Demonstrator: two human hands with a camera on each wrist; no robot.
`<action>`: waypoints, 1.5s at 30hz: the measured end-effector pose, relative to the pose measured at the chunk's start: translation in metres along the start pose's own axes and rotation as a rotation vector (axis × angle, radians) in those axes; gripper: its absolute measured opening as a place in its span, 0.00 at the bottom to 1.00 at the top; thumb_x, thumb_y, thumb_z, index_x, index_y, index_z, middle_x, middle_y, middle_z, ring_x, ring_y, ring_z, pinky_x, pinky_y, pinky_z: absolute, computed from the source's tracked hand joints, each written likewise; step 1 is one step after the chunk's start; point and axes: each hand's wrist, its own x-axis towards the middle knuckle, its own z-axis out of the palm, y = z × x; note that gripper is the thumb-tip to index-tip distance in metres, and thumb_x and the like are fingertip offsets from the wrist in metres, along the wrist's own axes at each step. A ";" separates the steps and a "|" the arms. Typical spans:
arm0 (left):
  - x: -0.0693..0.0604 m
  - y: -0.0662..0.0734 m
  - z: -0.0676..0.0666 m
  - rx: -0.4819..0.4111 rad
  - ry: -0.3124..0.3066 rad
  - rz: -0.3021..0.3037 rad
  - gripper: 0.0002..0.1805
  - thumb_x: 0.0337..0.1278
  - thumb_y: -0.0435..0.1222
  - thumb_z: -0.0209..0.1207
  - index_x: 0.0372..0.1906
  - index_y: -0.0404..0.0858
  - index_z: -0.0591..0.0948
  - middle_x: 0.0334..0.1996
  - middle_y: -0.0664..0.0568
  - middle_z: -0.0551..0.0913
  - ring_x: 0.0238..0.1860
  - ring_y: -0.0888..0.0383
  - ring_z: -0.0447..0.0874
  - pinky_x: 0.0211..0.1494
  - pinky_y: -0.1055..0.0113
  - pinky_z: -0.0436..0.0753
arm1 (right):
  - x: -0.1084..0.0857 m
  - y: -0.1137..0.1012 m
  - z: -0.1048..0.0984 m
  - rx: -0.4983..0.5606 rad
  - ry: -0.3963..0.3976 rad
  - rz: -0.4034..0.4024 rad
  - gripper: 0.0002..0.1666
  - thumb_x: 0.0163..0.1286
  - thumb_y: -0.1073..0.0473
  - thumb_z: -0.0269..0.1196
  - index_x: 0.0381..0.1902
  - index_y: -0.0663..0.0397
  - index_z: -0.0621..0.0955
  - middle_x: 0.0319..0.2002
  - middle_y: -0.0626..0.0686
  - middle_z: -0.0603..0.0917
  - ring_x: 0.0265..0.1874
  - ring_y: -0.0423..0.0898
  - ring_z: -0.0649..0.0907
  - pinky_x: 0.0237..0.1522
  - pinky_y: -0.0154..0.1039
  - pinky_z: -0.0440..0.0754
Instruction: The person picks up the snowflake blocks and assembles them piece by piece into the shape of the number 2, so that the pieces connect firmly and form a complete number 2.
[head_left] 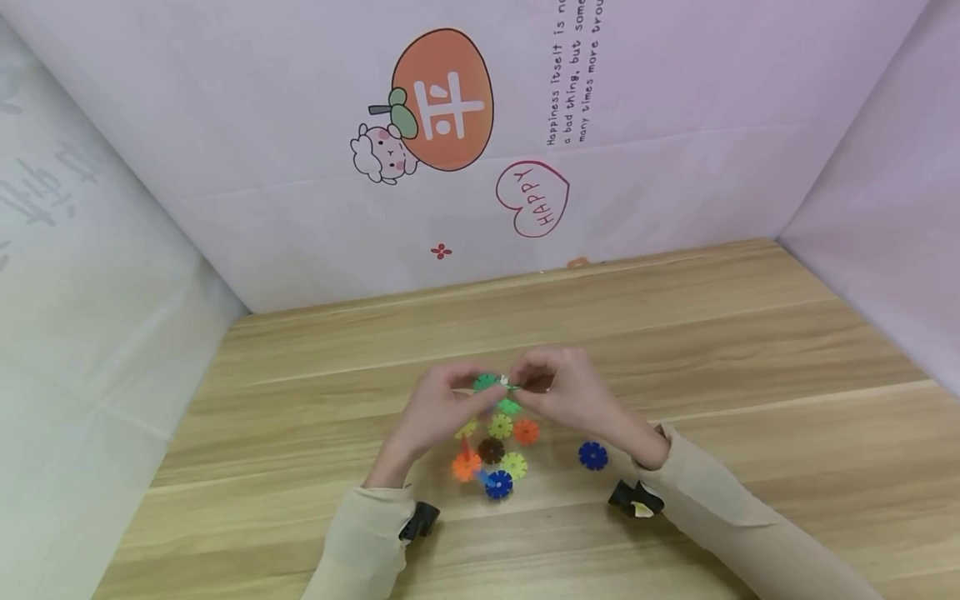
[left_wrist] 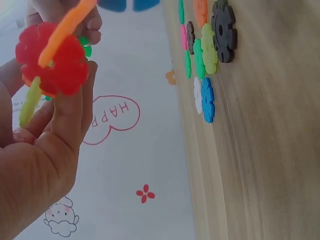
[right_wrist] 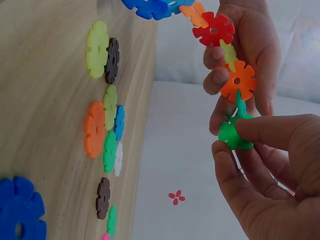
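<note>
My left hand holds a linked chain of slotted plastic flower discs around its middle. An orange disc sits at its fingers, and a red disc follows with a yellow one edge-on between them. Blue discs form the chain's far end. With thumb and fingertips, my right hand pinches a green disc at the near end, touching another green disc that is slotted into the orange one. Both hands meet above the table; fingers partly cover the green joint.
Loose flower discs lie on the wooden table under and beyond the hands, among them a brown disc, a yellow disc and an orange-red disc. A blue disc lies apart by the right wrist. Printed white cloth stands behind.
</note>
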 end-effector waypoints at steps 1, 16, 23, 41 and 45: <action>0.000 0.000 0.000 -0.003 0.004 0.000 0.12 0.59 0.41 0.64 0.45 0.40 0.84 0.37 0.44 0.85 0.33 0.41 0.84 0.37 0.52 0.84 | 0.000 0.000 0.001 0.004 -0.002 0.000 0.09 0.53 0.75 0.68 0.27 0.58 0.83 0.27 0.52 0.85 0.26 0.41 0.84 0.29 0.33 0.84; -0.005 0.006 -0.008 0.042 0.043 -0.027 0.13 0.59 0.41 0.64 0.46 0.40 0.84 0.39 0.49 0.85 0.31 0.39 0.84 0.35 0.47 0.83 | -0.004 -0.003 -0.012 -0.073 -0.161 0.146 0.13 0.53 0.70 0.71 0.37 0.57 0.82 0.32 0.53 0.84 0.28 0.41 0.84 0.32 0.33 0.83; -0.004 0.008 -0.011 0.073 0.051 -0.049 0.11 0.59 0.42 0.64 0.46 0.44 0.84 0.41 0.47 0.85 0.30 0.37 0.83 0.22 0.68 0.77 | -0.020 0.004 -0.024 -0.178 -0.341 0.271 0.12 0.53 0.65 0.73 0.34 0.58 0.82 0.33 0.52 0.83 0.27 0.41 0.82 0.32 0.31 0.81; -0.003 0.003 -0.010 0.056 0.057 -0.054 0.15 0.61 0.40 0.62 0.48 0.37 0.83 0.38 0.52 0.86 0.33 0.39 0.85 0.29 0.63 0.81 | -0.049 0.011 -0.041 -0.351 -0.529 0.431 0.21 0.42 0.71 0.75 0.25 0.52 0.74 0.24 0.47 0.76 0.24 0.42 0.73 0.25 0.34 0.75; -0.003 0.003 -0.009 0.054 0.055 -0.053 0.15 0.60 0.40 0.63 0.47 0.36 0.83 0.36 0.51 0.86 0.32 0.40 0.85 0.29 0.65 0.80 | -0.050 0.012 -0.042 -0.338 -0.534 0.425 0.19 0.44 0.72 0.73 0.24 0.51 0.73 0.23 0.46 0.75 0.23 0.41 0.72 0.23 0.34 0.74</action>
